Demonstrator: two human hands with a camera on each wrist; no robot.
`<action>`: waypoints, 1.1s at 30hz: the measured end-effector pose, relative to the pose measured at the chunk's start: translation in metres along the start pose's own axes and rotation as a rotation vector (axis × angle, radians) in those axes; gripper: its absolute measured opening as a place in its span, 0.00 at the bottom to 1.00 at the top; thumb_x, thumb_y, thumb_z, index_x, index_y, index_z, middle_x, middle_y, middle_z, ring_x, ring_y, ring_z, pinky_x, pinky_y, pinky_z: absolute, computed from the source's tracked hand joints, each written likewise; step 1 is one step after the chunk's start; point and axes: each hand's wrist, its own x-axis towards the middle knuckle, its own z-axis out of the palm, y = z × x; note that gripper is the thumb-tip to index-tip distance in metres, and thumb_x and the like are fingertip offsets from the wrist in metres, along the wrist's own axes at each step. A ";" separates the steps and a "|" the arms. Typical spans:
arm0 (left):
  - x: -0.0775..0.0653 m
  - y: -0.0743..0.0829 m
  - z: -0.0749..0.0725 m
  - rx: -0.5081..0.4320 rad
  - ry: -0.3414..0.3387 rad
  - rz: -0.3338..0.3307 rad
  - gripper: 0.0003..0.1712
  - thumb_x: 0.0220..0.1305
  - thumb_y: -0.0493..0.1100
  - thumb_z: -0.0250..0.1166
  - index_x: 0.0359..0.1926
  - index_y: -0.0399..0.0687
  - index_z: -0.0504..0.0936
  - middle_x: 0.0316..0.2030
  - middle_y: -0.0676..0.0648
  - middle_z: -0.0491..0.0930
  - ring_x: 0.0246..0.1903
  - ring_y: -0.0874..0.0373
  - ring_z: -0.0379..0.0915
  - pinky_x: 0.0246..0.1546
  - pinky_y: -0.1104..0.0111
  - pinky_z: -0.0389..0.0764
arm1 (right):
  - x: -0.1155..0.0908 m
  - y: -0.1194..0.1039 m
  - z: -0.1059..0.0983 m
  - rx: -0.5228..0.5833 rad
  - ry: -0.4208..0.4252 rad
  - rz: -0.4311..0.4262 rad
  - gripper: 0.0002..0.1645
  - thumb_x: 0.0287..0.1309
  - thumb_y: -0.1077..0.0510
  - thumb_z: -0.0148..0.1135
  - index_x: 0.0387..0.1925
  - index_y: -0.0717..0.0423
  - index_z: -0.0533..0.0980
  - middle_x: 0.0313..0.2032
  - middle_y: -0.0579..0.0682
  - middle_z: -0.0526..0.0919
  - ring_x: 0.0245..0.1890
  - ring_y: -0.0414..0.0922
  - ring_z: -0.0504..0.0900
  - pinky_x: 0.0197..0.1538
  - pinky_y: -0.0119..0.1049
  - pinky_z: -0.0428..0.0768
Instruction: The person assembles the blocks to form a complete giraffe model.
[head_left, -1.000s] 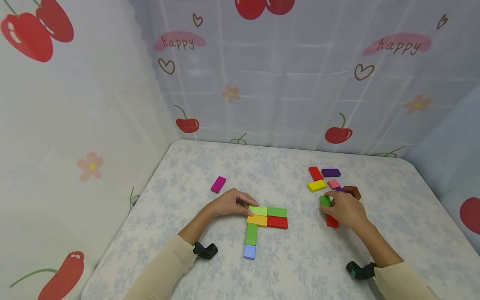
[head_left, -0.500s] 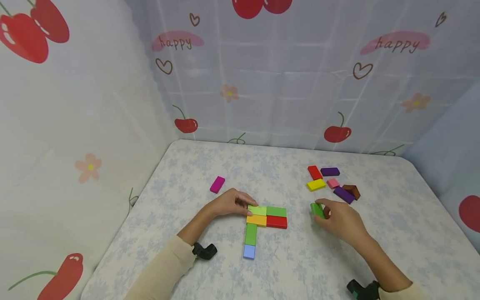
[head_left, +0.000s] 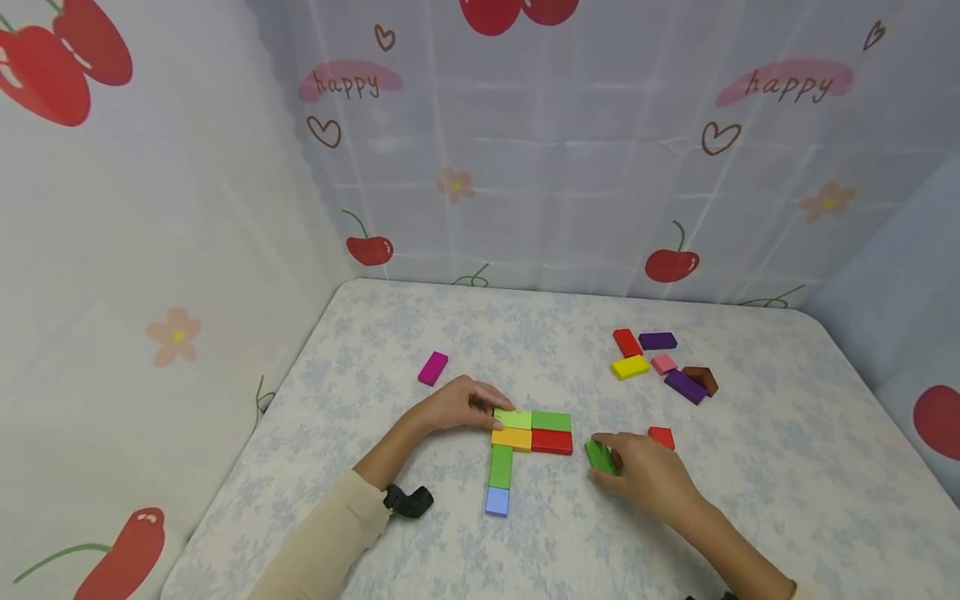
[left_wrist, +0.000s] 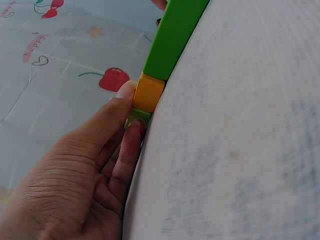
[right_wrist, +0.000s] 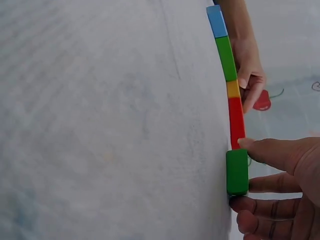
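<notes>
Green block (head_left: 601,457) pinched between thumb and fingers of right hand (head_left: 648,475), near the middle of the surface (head_left: 420,550). Sits just right of red block (head_left: 552,442), a narrow gap showing between in the head view; whether lifted or touching the surface, cannot tell. Points its far end toward the far left corner.

With left hand (head_left: 461,406), pinches light green block (head_left: 513,419) at its left end, thumb and finger also close against orange block (head_left: 512,440).

Laid flat in two touching rows: light green block and second green block (head_left: 551,421) on the side of the far edge, orange block and red block on the side of the near edge. Below orange block, running end to end toward the near edge: third green block (head_left: 501,467), then short blue block (head_left: 497,502).

Toward the far right corner, in a loose group: second red block (head_left: 627,342), purple block (head_left: 657,341), yellow block (head_left: 630,367), small pink block (head_left: 663,363), second purple block (head_left: 685,387) and, beside that, brown block (head_left: 703,379). Partly hidden behind right hand, third red block (head_left: 662,437).

Left of the middle, well apart, magenta block (head_left: 433,368). At left wrist, black device (head_left: 408,502) and beige sleeve (head_left: 322,533). Beyond the far edge, sheet (head_left: 562,183) printed with cherries, hearts and flowers.
</notes>
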 end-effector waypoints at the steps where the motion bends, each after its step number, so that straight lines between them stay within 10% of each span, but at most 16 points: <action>1: 0.000 0.000 0.000 0.000 0.001 -0.002 0.18 0.59 0.41 0.77 0.52 0.53 0.90 0.48 0.57 0.86 0.35 0.58 0.80 0.36 0.67 0.81 | 0.000 0.000 0.000 0.010 -0.003 0.003 0.33 0.51 0.46 0.79 0.58 0.51 0.83 0.21 0.41 0.71 0.23 0.39 0.69 0.25 0.31 0.64; 20: 0.000 -0.003 0.000 -0.024 0.010 -0.025 0.19 0.59 0.41 0.77 0.52 0.54 0.89 0.48 0.56 0.86 0.36 0.57 0.80 0.37 0.67 0.81 | -0.013 0.020 -0.005 0.147 -0.128 -0.443 0.34 0.55 0.54 0.76 0.60 0.65 0.79 0.34 0.34 0.79 0.31 0.30 0.70 0.35 0.29 0.75; 33: 0.001 -0.002 0.000 0.009 0.003 -0.017 0.19 0.60 0.40 0.76 0.53 0.50 0.89 0.48 0.55 0.86 0.36 0.59 0.79 0.37 0.67 0.81 | -0.013 0.001 -0.003 0.075 -0.178 -0.502 0.27 0.57 0.58 0.74 0.59 0.61 0.82 0.36 0.34 0.79 0.31 0.29 0.70 0.35 0.29 0.76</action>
